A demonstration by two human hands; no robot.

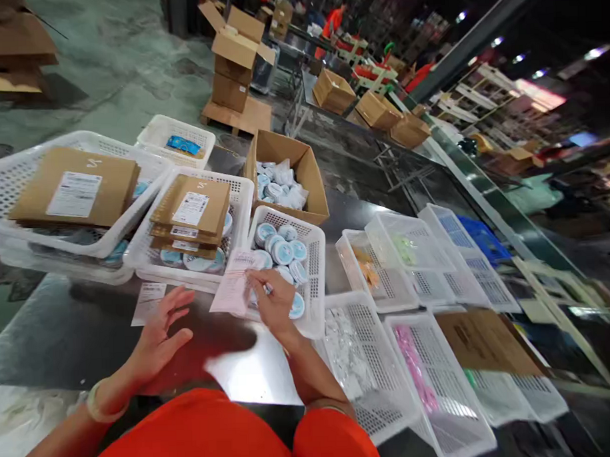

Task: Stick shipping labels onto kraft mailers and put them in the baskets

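My right hand (274, 297) pinches a pale pink printed slip (232, 288) over the front left part of a white basket (315, 281) that holds round blue-and-white tins (283, 252). To the left, my left hand (161, 340) is held above the metal table with its fingers apart and nothing in them. Close to its fingertips lies a white label (149, 302) on the table. Behind the hands, brown envelopes with white labels (193, 209) are stacked on more tins in another white basket (242, 224).
A larger basket (98, 252) with brown envelopes (76, 190) stands at the left. Behind the tins is an open carton (316, 188) of wrapped tins. Several white baskets (385, 379) with small packets line the right side. A person in orange (334, 21) is far back.
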